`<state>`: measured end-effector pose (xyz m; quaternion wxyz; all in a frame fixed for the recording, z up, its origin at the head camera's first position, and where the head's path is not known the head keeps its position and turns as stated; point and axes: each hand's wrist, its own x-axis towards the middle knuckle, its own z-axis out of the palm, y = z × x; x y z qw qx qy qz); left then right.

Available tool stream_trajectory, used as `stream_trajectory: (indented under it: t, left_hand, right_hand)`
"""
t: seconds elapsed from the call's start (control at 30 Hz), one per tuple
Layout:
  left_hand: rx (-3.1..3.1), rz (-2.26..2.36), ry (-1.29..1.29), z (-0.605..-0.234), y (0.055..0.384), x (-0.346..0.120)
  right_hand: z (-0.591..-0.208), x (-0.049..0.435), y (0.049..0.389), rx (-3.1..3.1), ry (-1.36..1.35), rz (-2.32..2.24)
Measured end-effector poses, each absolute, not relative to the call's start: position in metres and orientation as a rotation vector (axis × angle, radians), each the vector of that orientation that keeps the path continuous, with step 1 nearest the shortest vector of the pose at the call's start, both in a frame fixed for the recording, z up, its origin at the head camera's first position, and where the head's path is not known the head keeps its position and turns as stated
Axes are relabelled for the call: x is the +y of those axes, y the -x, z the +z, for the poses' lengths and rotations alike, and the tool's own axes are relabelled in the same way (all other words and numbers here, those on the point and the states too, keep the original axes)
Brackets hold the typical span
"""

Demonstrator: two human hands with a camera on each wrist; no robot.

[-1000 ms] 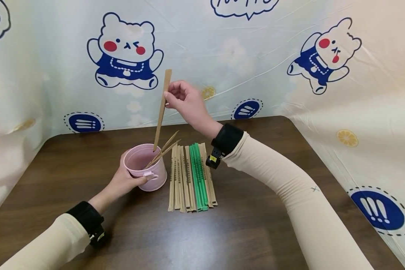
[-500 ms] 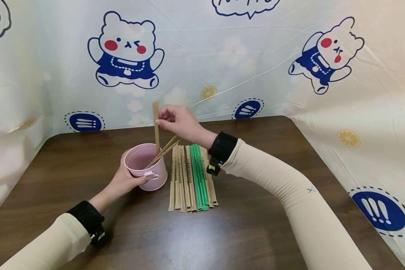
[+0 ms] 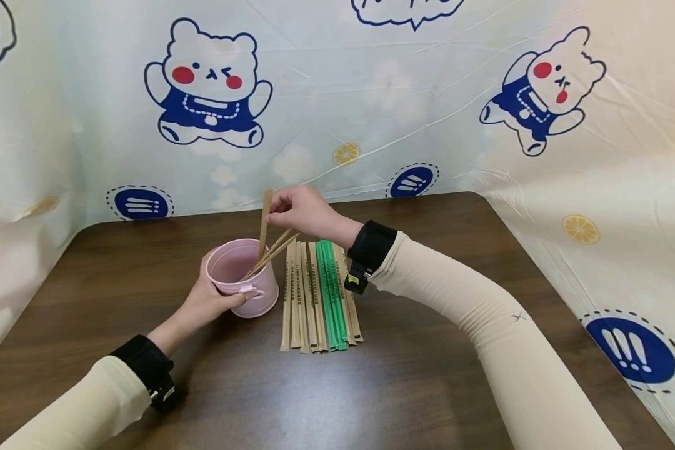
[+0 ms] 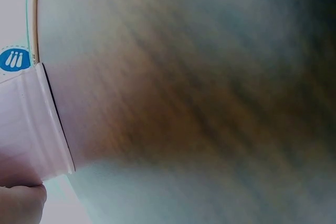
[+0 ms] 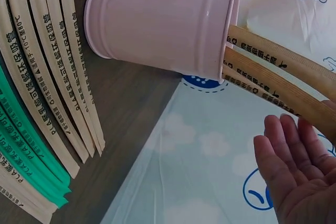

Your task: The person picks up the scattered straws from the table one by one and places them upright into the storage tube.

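In the head view my left hand (image 3: 210, 303) grips a small pink bucket (image 3: 267, 294) on the table, its thumb beside the handle clip. My right hand (image 3: 304, 209) pinches the upper part of a brown paper-wrapped straw (image 3: 264, 228) whose lower end is inside the bucket. Two more brown straws (image 3: 281, 245) lean out over the rim to the right. The right wrist view shows printing on the straws (image 5: 283, 88) and fingers of my right hand (image 5: 302, 171) just below them. The left wrist view catches the bucket wall (image 4: 31, 124) and part of my left hand (image 4: 21, 203).
Right of the bucket lies a row of several wrapped straws, brown ones (image 3: 300, 300) with green ones (image 3: 330, 300) among them. The dark wooden table (image 3: 247, 387) ends at the back against a printed cloth (image 3: 371, 100).
My right hand has come down with the straw, lowering it further into the bucket; in the last half second it sank slightly more. The left hand and bucket stay put.
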<state>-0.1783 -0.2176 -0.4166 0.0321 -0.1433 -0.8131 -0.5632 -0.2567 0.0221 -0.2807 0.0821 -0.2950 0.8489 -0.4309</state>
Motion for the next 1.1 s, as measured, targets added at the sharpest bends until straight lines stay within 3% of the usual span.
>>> stream_trajectory:
  t: [0.6,1.1]
  left_hand:
    - [-2.506,-1.710,0.446,-0.417,0.177,-0.215]
    - [-2.483,-1.702,0.454,-0.417,0.177,-0.216]
  right_hand:
    - [-0.279,0.039,0.253,2.481,0.826,-1.272]
    - [-0.265,0.084,0.273,2.397,0.615,-1.711]
